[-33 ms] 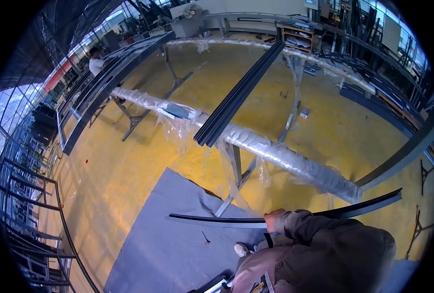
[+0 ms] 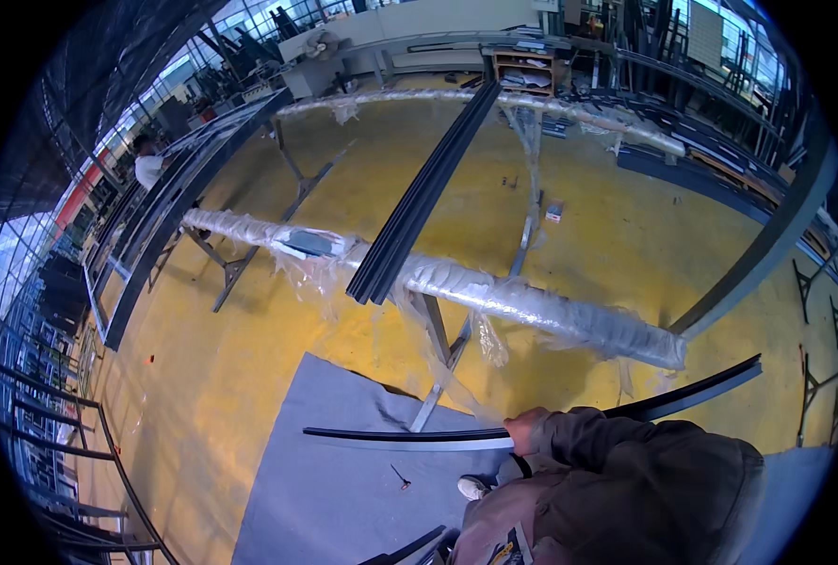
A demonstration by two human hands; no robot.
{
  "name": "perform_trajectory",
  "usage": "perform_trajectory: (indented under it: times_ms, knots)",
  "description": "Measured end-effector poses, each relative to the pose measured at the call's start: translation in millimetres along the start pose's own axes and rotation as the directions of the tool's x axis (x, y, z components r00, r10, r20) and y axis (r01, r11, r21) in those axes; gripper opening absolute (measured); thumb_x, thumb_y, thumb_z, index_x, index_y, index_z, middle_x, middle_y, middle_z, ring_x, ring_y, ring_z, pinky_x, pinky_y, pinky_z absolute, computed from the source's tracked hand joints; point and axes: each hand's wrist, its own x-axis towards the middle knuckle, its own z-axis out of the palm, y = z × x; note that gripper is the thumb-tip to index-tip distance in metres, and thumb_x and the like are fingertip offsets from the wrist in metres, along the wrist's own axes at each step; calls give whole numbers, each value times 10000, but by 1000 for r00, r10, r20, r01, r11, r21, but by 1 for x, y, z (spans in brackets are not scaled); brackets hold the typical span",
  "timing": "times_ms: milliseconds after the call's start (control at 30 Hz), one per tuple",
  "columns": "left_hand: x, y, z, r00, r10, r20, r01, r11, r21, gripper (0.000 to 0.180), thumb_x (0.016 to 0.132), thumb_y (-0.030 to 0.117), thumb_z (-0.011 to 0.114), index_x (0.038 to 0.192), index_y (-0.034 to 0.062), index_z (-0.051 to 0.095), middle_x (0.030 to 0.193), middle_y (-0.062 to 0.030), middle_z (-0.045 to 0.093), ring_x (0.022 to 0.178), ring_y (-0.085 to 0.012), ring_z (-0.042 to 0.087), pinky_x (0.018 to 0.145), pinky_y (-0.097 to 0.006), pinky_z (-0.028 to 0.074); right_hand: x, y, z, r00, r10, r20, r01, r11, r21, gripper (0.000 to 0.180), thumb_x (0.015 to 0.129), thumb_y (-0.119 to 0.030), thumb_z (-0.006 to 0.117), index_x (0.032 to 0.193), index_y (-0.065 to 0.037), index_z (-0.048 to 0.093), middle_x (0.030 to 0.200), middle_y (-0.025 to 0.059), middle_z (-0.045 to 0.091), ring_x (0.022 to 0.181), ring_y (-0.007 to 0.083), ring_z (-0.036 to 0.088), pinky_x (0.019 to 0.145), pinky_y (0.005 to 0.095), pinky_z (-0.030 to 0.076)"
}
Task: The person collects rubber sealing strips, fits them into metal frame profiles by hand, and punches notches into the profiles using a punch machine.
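One right hand (image 2: 526, 431), lower centre of my feed, fingers wrapped on a long dark bar (image 2: 409, 437) with a pale lower side. The bar runs across the lower middle of the frame, passes behind the dark sleeve (image 2: 588, 436) and emerges toward the lower right. Left hand: I cannot tell its state. One grey sheet (image 2: 315, 490), lower centre, spread on the yellow floor (image 2: 617, 264). One small thin tool (image 2: 402, 478), lying on that sheet. One white shoe (image 2: 472, 487), below the hand. One plastic-wrapped beam (image 2: 551, 315), mid-frame, apart from the held bar. Several dark lengths (image 2: 428, 193), upper centre, resting across the beam. I count one person (image 2: 148, 168), upper left.
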Motion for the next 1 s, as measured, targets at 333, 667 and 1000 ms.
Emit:
perform_trajectory:
  times_ms: [333,667,1000]
  knots:
    - [-44,85,336,469,171,866,257,912,-319,351,1058,222,835,1253,45,603,964,-98,648,847,-233,659,788,-443,580,-198,-8,-10,820,387,-421,-52,784,619,632,912,-273,847,1499,-110,677,1206,232,844,1123,459,827,1003,561,654]
    - [-350,18,343,-295,338,894,647,759,-74,283,1084,154,787,1251,103,564,880,-47,622,762,-201,700,687,-441,650,-375,114,134,396,818,-417,41,438,898,618,850,-176,880,1428,-74,685,1066,246,835,1042,477,834,923,536,669]
    - [-666,70,327,-553,190,811,654,703,281,293,1071,87,773,1291,99,579,920,-80,662,772,-245,709,751,-480,648,-499,295,160,49,979,-196,55,194,980,578,872,-85,823,1428,-28,676,1018,261,812,930,476,830,846,487,654]
